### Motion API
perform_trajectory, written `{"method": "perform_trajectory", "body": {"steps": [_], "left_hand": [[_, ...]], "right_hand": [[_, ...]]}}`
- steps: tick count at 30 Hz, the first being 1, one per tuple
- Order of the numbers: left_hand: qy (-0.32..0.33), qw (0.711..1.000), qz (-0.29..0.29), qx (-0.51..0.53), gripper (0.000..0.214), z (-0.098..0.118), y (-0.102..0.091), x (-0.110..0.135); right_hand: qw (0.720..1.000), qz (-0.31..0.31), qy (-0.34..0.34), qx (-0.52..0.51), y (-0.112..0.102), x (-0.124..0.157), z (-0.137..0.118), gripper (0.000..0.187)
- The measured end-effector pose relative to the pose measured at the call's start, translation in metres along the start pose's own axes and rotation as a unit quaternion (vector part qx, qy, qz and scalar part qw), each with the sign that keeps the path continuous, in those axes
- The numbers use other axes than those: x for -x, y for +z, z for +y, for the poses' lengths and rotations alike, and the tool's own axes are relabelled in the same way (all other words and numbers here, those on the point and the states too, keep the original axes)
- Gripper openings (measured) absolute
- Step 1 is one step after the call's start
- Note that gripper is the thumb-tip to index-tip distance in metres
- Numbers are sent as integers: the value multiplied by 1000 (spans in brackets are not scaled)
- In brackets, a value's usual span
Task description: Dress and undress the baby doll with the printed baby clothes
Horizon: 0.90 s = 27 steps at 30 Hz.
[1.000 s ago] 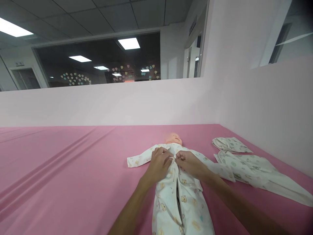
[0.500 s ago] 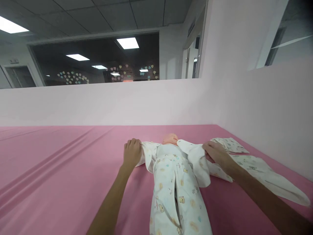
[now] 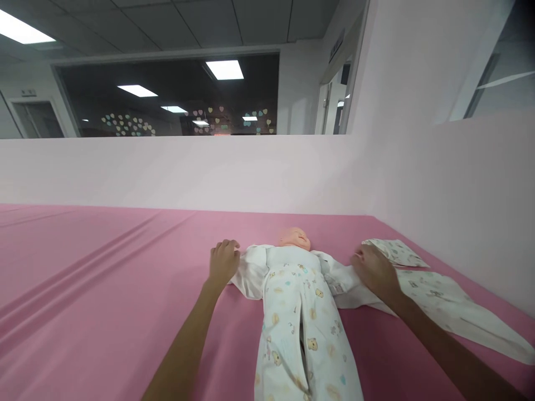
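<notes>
A baby doll (image 3: 295, 238) lies on its back on the pink sheet (image 3: 104, 289), head towards the far wall. It wears a white printed sleepsuit (image 3: 303, 317) whose top flaps are spread out to both sides. My left hand (image 3: 223, 262) rests with curled fingers on the left flap's edge. My right hand (image 3: 375, 270) lies flat, fingers stretched, on the right flap.
A folded printed garment (image 3: 397, 252) and another spread-out one (image 3: 451, 312) lie to the right, near the pale pink wall (image 3: 455, 200). A low wall runs along the far side, with a dark window above it.
Both hands left the fastening at the doll's chest and pulled the sleepsuit's flaps apart to the sides. The right flap now lies flatter under my right hand.
</notes>
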State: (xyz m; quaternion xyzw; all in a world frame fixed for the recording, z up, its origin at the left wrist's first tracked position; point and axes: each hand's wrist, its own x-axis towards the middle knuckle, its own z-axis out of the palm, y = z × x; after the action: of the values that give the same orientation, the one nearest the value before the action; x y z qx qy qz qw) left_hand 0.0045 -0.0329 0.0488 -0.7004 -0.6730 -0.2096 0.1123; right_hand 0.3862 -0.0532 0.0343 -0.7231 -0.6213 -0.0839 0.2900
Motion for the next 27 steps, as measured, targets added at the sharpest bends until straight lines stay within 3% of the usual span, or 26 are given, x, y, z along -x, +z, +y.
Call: {"method": "perform_trajectory", "body": {"steps": [2,4,7,10,17,24,27], "left_hand": [[43,999,-1,16,29,20,2,1],[72,997,-6,16,26,41,7,0],[67,998,-14,-3,21,63,15,-4],[42,999,-28,-21,18,68,21,-9],[4,997,-61,-36,24,52,26,-11],[-26,995,-77,-51,24,32,20,2],[-44,994,-88,-53,26,16,17,10]], "right_hand": [[997,-21,-59,-50,-8,0,-49,20],[974,-78,-191,-95,-15,-1,-100,20],[897,-232,-376,-9,-16,-6,-165,22],[866,-311,-390,40,-3,-15,-201,15],[861,-383,-327,71,29,-27,-221,61],[841,-423,-330,69,28,-35,-223,67],[842,-405,-352,53,31,-44,-213,72]]}}
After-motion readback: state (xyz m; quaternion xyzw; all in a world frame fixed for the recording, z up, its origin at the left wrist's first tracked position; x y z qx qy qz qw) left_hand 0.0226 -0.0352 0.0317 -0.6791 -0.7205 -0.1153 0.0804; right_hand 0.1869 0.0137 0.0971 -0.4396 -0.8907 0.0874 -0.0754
